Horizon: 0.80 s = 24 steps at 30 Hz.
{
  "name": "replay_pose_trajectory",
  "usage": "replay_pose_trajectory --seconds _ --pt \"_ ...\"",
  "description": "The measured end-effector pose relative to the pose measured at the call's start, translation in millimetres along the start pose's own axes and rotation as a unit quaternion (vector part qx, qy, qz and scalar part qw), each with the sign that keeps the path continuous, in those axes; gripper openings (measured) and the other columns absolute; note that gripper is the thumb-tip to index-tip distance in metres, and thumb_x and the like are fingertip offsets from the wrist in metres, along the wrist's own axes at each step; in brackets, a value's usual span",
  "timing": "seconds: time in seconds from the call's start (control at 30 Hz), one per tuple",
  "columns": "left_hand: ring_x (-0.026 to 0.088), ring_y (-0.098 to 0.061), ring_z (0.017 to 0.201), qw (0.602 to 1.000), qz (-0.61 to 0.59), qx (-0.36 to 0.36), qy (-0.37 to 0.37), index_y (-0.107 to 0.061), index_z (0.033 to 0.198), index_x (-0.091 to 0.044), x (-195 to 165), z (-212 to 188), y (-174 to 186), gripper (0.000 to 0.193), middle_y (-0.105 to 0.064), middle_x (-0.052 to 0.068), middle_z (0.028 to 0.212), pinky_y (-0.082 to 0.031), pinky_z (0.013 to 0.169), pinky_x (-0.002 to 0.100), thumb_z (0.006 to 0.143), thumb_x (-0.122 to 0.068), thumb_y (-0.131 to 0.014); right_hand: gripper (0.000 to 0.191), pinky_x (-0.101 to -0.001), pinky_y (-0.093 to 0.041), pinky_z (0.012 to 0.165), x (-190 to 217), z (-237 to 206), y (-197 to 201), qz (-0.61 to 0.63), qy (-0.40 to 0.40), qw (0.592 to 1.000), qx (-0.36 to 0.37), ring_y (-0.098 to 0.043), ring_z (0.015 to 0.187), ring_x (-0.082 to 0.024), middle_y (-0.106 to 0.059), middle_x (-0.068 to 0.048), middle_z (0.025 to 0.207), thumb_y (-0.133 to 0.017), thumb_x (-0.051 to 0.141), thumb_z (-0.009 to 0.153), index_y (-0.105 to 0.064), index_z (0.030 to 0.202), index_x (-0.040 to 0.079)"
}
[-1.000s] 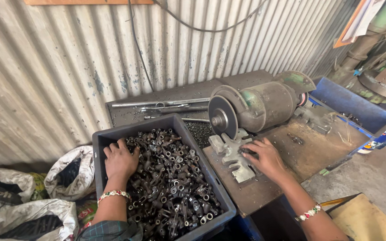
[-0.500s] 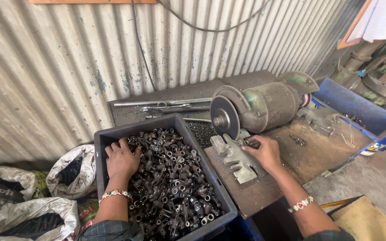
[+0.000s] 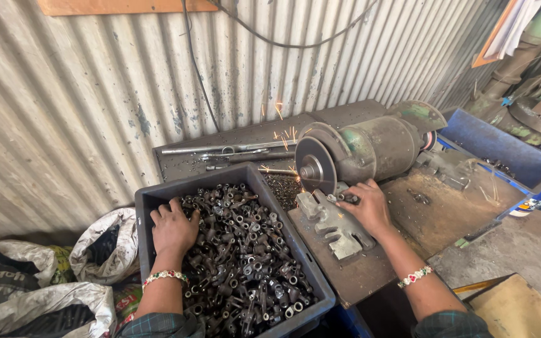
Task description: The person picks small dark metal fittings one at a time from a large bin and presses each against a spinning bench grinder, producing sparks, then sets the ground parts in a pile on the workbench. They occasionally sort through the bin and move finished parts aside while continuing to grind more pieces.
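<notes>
Two hands split the work: your right hand (image 3: 365,208) pinches a small metal part (image 3: 347,198) against the grinding wheel (image 3: 314,166), sparks flying; your left hand (image 3: 173,228) rests spread on parts in the near-left bin (image 3: 151,197), within reach.

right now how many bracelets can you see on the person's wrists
2. One bracelet is on the left wrist, just below the left hand resting in the bin of metal parts. The other bracelet is on the right wrist, behind the right hand at the grinder.

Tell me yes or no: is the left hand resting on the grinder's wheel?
No: the left hand lies on the small metal parts inside the grey bin, well apart from the grinding wheel.
</notes>
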<state>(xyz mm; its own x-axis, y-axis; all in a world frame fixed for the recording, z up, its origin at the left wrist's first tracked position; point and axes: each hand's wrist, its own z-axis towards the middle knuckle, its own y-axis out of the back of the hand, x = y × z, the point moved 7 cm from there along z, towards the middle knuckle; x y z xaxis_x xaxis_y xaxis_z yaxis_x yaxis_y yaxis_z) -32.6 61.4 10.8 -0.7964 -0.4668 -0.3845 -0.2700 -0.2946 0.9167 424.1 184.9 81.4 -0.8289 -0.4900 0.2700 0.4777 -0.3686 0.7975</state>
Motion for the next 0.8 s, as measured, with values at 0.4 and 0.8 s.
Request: replay_pose_trajectory --seconds 0.4,0.8 --pt "0.039 -0.044 0.133 1.000 -0.003 -0.008 -0.003 -0.046 0.142 -0.007 3 1 -2 0.068 -0.053 0.021 0.136 -0.049 0.103 0.050 0.094 -0.051 -0.062 0.028 -0.0391 -0.052 0.079 18 -5 11 -0.017 0.076 0.997 -0.012 -0.062 0.087 -0.028 -0.071 -0.006 0.087 -0.089 0.025 0.070 -0.078 0.091 0.010" --pt "0.040 -0.043 0.134 1.000 0.023 -0.012 -0.009 -0.045 0.144 -0.006 11 2 -5 0.070 -0.052 0.023 0.138 -0.049 0.104 0.049 0.094 -0.053 -0.060 0.024 -0.0353 -0.050 0.076 66 -113 106 -0.144 0.352 0.880 -0.283 -0.059 0.089 -0.020 -0.072 0.008 0.101 -0.088 0.016 0.076 -0.079 0.096 0.025"
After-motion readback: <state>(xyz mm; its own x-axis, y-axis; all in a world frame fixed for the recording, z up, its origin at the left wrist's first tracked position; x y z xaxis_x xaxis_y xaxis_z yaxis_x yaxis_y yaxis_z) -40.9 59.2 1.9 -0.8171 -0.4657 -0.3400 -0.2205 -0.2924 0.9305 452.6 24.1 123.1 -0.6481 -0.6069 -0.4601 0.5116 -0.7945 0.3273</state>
